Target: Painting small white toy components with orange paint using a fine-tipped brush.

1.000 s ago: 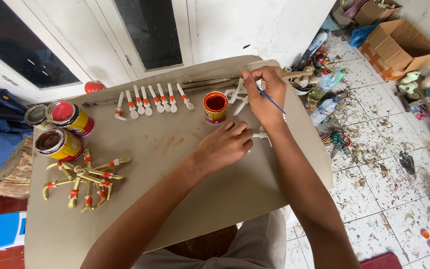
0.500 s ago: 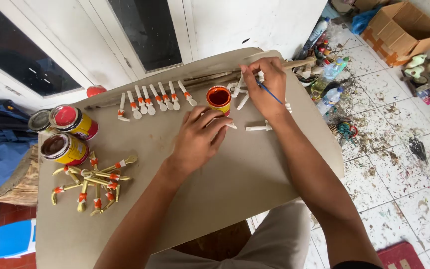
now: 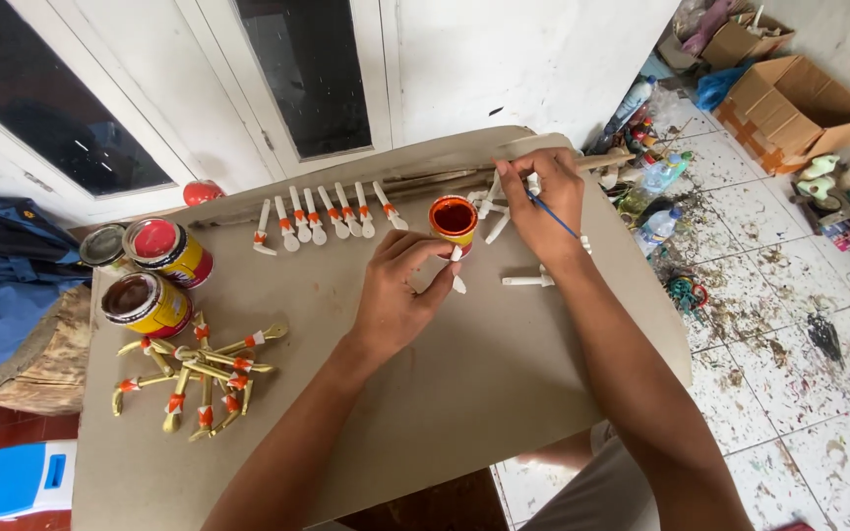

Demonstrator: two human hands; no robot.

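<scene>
My left hand lay near the middle of the tan board, its fingers closed around a small white peg with an orange band, pinched just at six o'clock from the little pot of orange paint. My right hand sat at three o'clock from that pot, fingers closed on a thin blue-handled brush whose handle angled back toward four o'clock, while its fingertips rested among a few loose white pegs near the board's far edge. Another unpainted white peg lay flat at five o'clock from the pot, apart from both hands. At nine o'clock from the pot a row of white pegs with orange bands stood side by side. Further off at nine o'clock were three paint tins, and below them, at eight o'clock from my left hand, a heap of yellow pieces with orange bands.
</scene>
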